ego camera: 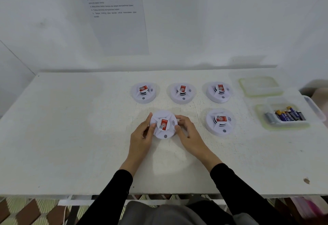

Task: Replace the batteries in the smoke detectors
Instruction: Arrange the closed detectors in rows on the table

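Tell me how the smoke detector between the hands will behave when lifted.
The smoke detector looks like rigid moulded plastic, so probably stiff and light. Its smooth shell may slip. Wide and low, it should hardly tip.

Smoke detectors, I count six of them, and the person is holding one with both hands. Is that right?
Not six. The head view shows five: the back row of three, the front-right detector, and the held detector between the left hand and right hand.
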Available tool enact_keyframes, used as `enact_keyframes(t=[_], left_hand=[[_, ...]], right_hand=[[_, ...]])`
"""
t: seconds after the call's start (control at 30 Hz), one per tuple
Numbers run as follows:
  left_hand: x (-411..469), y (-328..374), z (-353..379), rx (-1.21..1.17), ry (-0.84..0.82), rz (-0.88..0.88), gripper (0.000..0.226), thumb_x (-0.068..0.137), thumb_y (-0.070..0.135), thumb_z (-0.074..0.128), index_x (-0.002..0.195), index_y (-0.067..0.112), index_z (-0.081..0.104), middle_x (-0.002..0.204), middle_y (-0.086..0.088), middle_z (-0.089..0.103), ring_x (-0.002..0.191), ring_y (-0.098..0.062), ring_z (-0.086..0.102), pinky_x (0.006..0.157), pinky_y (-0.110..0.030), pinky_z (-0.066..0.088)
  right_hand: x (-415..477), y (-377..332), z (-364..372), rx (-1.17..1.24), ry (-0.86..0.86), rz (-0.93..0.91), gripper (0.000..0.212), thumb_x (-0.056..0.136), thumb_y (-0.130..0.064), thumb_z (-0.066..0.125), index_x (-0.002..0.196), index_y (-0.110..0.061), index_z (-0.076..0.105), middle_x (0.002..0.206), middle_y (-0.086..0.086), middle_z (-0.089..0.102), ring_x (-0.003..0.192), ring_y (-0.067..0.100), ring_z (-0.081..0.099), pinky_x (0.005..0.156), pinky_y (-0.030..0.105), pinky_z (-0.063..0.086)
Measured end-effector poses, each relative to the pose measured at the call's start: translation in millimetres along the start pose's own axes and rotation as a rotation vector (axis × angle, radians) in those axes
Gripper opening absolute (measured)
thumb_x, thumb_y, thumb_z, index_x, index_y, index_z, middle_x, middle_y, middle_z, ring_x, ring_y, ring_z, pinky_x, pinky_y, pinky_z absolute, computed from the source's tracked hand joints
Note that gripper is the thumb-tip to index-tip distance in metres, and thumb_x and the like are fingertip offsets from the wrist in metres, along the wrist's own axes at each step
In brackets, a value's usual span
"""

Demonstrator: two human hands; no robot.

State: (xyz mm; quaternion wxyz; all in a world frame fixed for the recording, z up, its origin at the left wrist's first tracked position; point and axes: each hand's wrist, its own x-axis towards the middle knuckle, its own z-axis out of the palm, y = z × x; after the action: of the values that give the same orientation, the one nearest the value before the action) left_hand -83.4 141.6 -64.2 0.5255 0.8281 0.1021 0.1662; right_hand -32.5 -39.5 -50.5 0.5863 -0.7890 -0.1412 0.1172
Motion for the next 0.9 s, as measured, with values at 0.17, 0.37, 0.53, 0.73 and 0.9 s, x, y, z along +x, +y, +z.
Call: enact_keyframes(t=[0.17,0.37,0.53,0.73,0.9], left_hand=[[0.6,1.5,0.2,0.002,-0.005,-0.009,0.041,0.1,0.015,0.055,0.14,0.017,0.051,0.125,0.027,0.053,0.111,0.025,0.049,0.088,0.0,0.039],[-1.4,3.6,-0.4,-0.031,-0.014,-0.037,0.04,0.1,0.017,0.054,0.14,0.022,0.051,0.125,0.025,0.055,0.109,0.025,0.049,0.087,0.0,0.04],[-0.2,1.7,0.3,-0.018,-0.009,-0.037,0.041,0.1,0.018,0.054,0.14,0.02,0.052,0.128,0.021,0.056,0.111,0.024,0.049,0.088,-0.001,0.039],[-0.7,0.4,-0.1,-0.006,-0.003,-0.023,0.041,0.1,0.017,0.055,0.14,0.019,0.052,0.129,0.022,0.054,0.113,0.025,0.047,0.092,-0.001,0.039],[-1.3,1.5,-0.2,-0.01,-0.009,-0.017,0.04,0.1,0.017,0.054,0.14,0.02,0.051,0.127,0.025,0.054,0.112,0.024,0.049,0.091,-0.001,0.039]], right_hand=[[-1.9,-1.7,-0.7,0.011,-0.003,-0.01,0.032,0.1,-0.018,0.049,0.13,-0.028,0.048,0.123,-0.015,0.058,0.113,-0.002,0.054,0.095,0.016,0.044],[-1.9,-2.6,-0.9,0.006,0.006,-0.03,0.032,0.099,-0.015,0.05,0.131,-0.022,0.049,0.12,-0.017,0.058,0.109,-0.005,0.055,0.089,0.008,0.043],[-1.8,-1.2,-0.1,0.01,0.013,-0.019,0.033,0.099,-0.017,0.05,0.131,-0.024,0.049,0.122,-0.014,0.059,0.112,-0.002,0.055,0.093,0.012,0.044],[-2.7,-2.6,-0.6,0.022,0.016,-0.029,0.031,0.099,-0.016,0.05,0.129,-0.025,0.049,0.119,-0.019,0.059,0.11,-0.004,0.056,0.091,0.011,0.044],[-3.4,-1.6,-0.6,0.025,0.012,-0.034,0.031,0.099,-0.017,0.05,0.13,-0.025,0.049,0.121,-0.017,0.059,0.112,-0.002,0.056,0.093,0.015,0.045]])
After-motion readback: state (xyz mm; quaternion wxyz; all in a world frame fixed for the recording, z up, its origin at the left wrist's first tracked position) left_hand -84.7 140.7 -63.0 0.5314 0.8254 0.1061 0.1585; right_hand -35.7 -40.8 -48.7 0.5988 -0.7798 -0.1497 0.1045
